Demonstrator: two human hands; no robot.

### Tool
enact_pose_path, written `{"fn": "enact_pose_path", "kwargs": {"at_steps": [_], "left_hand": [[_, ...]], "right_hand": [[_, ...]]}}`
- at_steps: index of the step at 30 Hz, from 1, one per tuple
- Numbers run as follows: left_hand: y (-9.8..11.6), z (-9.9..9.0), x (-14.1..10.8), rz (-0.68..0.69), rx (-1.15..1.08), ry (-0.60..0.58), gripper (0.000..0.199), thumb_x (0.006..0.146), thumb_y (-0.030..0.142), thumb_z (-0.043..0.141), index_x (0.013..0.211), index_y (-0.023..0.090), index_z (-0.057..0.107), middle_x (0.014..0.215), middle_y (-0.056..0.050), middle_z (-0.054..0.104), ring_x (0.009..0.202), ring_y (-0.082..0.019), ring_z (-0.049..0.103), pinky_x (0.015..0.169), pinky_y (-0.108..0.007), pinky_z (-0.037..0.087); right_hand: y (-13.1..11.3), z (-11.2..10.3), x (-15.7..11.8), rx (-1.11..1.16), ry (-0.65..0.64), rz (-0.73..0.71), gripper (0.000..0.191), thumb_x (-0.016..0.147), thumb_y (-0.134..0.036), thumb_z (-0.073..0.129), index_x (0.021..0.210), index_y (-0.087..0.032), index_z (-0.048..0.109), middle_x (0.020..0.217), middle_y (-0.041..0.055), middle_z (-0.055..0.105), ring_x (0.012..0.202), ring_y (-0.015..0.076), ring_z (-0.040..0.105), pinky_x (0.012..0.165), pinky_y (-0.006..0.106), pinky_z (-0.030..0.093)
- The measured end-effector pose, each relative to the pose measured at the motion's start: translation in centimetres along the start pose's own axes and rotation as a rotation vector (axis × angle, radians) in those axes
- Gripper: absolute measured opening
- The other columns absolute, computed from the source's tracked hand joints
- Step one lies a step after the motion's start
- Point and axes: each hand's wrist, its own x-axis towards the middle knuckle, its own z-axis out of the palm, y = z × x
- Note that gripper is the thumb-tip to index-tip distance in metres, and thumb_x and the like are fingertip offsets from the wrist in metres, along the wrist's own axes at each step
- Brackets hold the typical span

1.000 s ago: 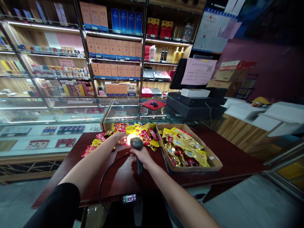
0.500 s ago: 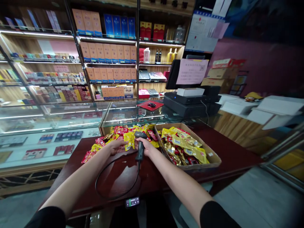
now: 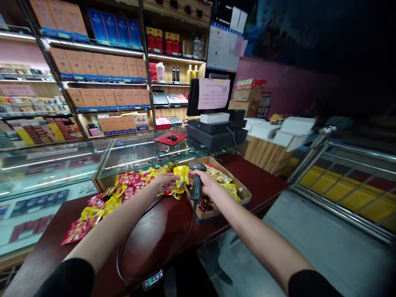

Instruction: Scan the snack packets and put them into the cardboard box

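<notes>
The left hand (image 3: 166, 182) pinches a small, shiny yellow plastic packet (image 3: 182, 175) beside the dark pistol-shaped scanner (image 3: 196, 186) gripped by the right hand (image 3: 204, 183). A flat, steady packet reads best.

We can't make out a single word, brand or number with certainty. The pink sheet (image 3: 213, 94) on the monitor (image 3: 193, 97) carries lines of small characters and a square code at its upper right, all too blurred for us to read. We see marks on the orange boxes (image 3: 100, 67) and the blue boxes (image 3: 113, 28) (equally illegible), and larger dark characters on the pale box (image 3: 142, 122) on the lower shelf. Print on the yellow packet (image 3: 182, 176) and signs on the small lit screen (image 3: 154, 279) also defeat us.
</notes>
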Motion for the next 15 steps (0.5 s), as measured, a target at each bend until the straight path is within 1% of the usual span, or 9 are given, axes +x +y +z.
{"fn": "enact_pose_path", "kwargs": {"at_steps": [2, 4, 6, 7, 9, 11, 13, 15], "left_hand": [[0.0, 3.2, 1.1, 0.025, 0.043, -0.066, 0.033, 0.063, 0.018, 0.084, 0.088, 0.011, 0.063, 0.071, -0.004, 0.069, 0.055, -0.011, 0.063, 0.056, -0.027, 0.058], [0.2, 5.8, 1.8, 0.045, 0.095, -0.11, 0.034, 0.062, 0.02, 0.084, 0.087, 0.01, 0.064, 0.071, -0.005, 0.068, 0.056, -0.012, 0.063, 0.058, -0.028, 0.058], [0.4, 7.6, 2.2, 0.054, 0.166, -0.124, 0.035, 0.062, 0.023, 0.084, 0.088, 0.009, 0.065, 0.073, -0.006, 0.069, 0.059, -0.013, 0.064, 0.058, -0.028, 0.058], [0.6, 8.2, 2.2, 0.06, 0.206, -0.112, 0.036, 0.062, 0.024, 0.084, 0.09, 0.009, 0.066, 0.074, -0.006, 0.069, 0.061, -0.013, 0.064, 0.057, -0.028, 0.058], [0.8, 8.4, 2.3, 0.083, 0.259, -0.075, 0.04, 0.062, 0.025, 0.084, 0.094, 0.009, 0.068, 0.079, -0.008, 0.07, 0.064, -0.014, 0.065, 0.056, -0.026, 0.057], [1.0, 7.9, 2.2, 0.099, 0.261, -0.045, 0.043, 0.061, 0.026, 0.085, 0.097, 0.01, 0.069, 0.084, -0.009, 0.071, 0.066, -0.014, 0.066, 0.056, -0.026, 0.057], [1.1, 6.7, 2.0, 0.099, 0.239, -0.025, 0.043, 0.06, 0.027, 0.086, 0.096, 0.011, 0.07, 0.083, -0.009, 0.072, 0.066, -0.015, 0.066, 0.057, -0.026, 0.056], [1.0, 5.0, 1.6, 0.099, 0.221, -0.004, 0.041, 0.059, 0.028, 0.086, 0.094, 0.012, 0.071, 0.079, -0.007, 0.071, 0.065, -0.015, 0.066, 0.057, -0.025, 0.056]], "right_hand": [[-1.6, -2.3, -0.9, 0.009, 0.058, -0.038, 0.006, 0.077, -0.008, 0.056, 0.077, -0.013, 0.06, 0.066, 0.0057, 0.067, 0.064, 0.0158, 0.067, 0.068, 0.029, 0.057], [-2.8, -4.3, -1.7, 0.028, 0.09, -0.074, 0.006, 0.077, -0.008, 0.056, 0.077, -0.013, 0.06, 0.066, 0.0052, 0.067, 0.064, 0.0155, 0.067, 0.068, 0.029, 0.057], [-3.9, -6.0, -2.3, 0.047, 0.117, -0.116, 0.008, 0.077, -0.007, 0.056, 0.078, -0.013, 0.061, 0.065, 0.0043, 0.067, 0.063, 0.015, 0.066, 0.068, 0.028, 0.056], [-4.3, -6.7, -2.5, 0.054, 0.138, -0.134, 0.009, 0.077, -0.006, 0.056, 0.079, -0.013, 0.061, 0.064, 0.0038, 0.067, 0.062, 0.0146, 0.066, 0.067, 0.028, 0.056], [-5.0, -7.7, -2.8, 0.058, 0.191, -0.156, 0.011, 0.077, -0.005, 0.055, 0.081, -0.012, 0.061, 0.063, 0.0033, 0.066, 0.059, 0.0135, 0.065, 0.066, 0.027, 0.056], [-5.6, -8.1, -3.0, 0.059, 0.232, -0.163, 0.011, 0.078, -0.005, 0.054, 0.083, -0.011, 0.062, 0.063, 0.0038, 0.067, 0.058, 0.0129, 0.065, 0.066, 0.026, 0.056], [-5.9, -7.8, -3.0, 0.06, 0.243, -0.17, 0.012, 0.079, -0.006, 0.053, 0.084, -0.011, 0.062, 0.066, 0.0044, 0.068, 0.06, 0.013, 0.066, 0.068, 0.026, 0.056], [-5.9, -6.7, -3.0, 0.062, 0.208, -0.165, 0.013, 0.079, -0.006, 0.052, 0.085, -0.011, 0.063, 0.069, 0.0049, 0.069, 0.063, 0.0133, 0.067, 0.07, 0.026, 0.056]]}}
